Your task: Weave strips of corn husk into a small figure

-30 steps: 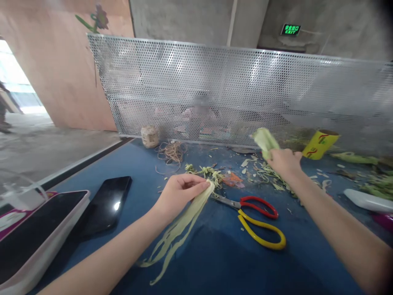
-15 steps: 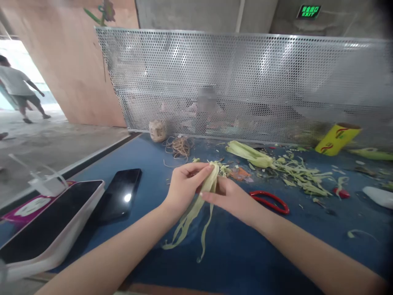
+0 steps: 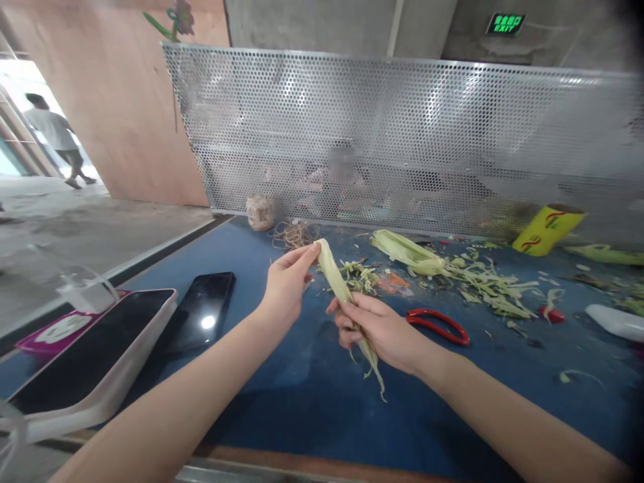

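A pale green corn husk strip (image 3: 332,274) stretches between my two hands above the blue table. My left hand (image 3: 286,282) pinches its upper end between thumb and fingertips. Lower down, my right hand (image 3: 377,329) is closed around the husk, and thin torn ends hang below the fist. Just to the right of that hand lie red-handled scissors or pliers (image 3: 437,327); only the red handle loops show. Behind my hands are a small heap of husk shreds (image 3: 358,276) and a larger bundle of husk (image 3: 407,252).
A black phone (image 3: 204,312) and a white-cased device (image 3: 95,362) lie at left. Twine (image 3: 294,235) and a pale ball-like roll (image 3: 260,213) stand near the perforated metal screen (image 3: 402,134). A yellow roll (image 3: 547,230) and husk scraps (image 3: 496,288) are at right. Someone sits behind the screen.
My hands have moved apart, the left up and leftward, the right slightly down. The husk now runs between them, its loose ends gathered in my right fist. A distant person has walked farther off.
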`<state>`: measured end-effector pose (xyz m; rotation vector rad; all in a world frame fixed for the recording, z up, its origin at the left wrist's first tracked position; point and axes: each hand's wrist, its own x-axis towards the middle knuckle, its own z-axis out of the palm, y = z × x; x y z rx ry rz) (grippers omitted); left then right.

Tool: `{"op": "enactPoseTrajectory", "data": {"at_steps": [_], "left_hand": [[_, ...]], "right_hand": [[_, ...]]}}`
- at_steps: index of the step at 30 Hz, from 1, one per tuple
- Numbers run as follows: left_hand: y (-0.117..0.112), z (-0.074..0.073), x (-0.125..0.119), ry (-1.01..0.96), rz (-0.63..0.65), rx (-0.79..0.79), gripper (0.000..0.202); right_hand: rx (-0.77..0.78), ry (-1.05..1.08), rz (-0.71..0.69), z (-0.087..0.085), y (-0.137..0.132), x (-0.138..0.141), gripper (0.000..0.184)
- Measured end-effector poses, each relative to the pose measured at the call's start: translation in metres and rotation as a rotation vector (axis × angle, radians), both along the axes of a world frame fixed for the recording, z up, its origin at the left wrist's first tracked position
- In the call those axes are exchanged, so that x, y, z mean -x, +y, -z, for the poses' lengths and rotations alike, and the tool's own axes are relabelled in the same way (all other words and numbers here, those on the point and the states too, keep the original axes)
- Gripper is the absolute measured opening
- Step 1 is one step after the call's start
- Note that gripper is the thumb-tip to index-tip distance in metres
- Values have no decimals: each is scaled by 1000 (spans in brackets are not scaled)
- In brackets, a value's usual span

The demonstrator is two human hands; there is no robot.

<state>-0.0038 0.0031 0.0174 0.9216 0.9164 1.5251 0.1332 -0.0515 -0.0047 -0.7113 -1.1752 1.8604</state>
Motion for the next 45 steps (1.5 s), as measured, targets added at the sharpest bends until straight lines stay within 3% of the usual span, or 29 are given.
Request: {"op": "enactPoseTrajectory", "data": {"at_steps": [7,24,31,38,45], "left_hand": [[1,-6,3,-90,24,17,22],[9,-14,12,-96,-9,-11,20],[11,-17,16,-104,-12,-59,19],[16,-14,20,-108,11,-49,18],[13,-23,24,-54,39,-56,16]], "right_hand": [[-27,-3,80,0,0,-1,26],[-145,-98,4,1,2,-15,24],[-26,-1,12,-10,0,-14,24],[-9,-6,23,-14,-2,-14,24],[-26,-16,81,-18,1,-16,20]]}}
